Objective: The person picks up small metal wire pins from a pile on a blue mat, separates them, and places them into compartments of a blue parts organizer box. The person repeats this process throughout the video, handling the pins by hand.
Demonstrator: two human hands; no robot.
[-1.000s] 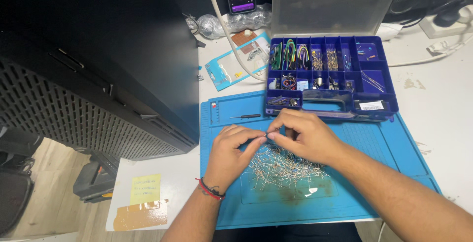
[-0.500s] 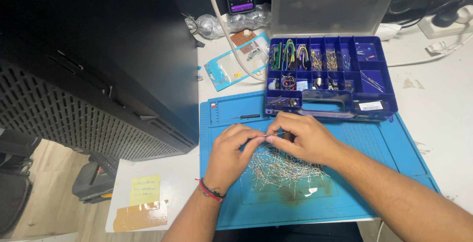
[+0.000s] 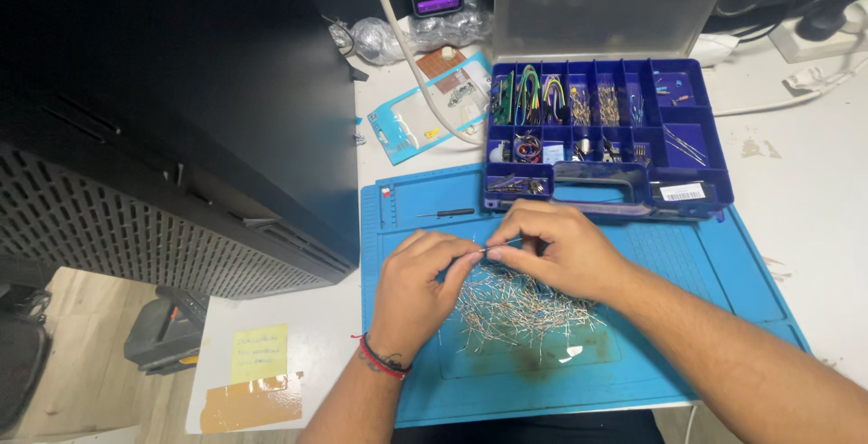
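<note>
- Barely anything is shifting between the earlier views and now: both hands are staying over the far edge of the pile of thin wire-legged parts (image 3: 515,304), and only the fingertips are working a little closer together.
- The left hand (image 3: 418,283) is closing narrow, its thumb and forefinger pinching one end of a single thin component (image 3: 495,247).
- The right hand (image 3: 556,250) is curling over from the right, its fingertips gripping the other end of that same component, so the piece is spanning the small gap between the two hands.
- That component is hanging just above the blue work mat (image 3: 723,281), at the far side of the pile and near the blue parts box (image 3: 701,150).
- The box is sitting open at the far edge of the mat, its compartments holding wires and small parts.
- A small dark tool (image 3: 448,213) is lying untouched on the mat, left of the box.
- Judging from the steady pose, the hands are still working one piece from the heap.
</note>
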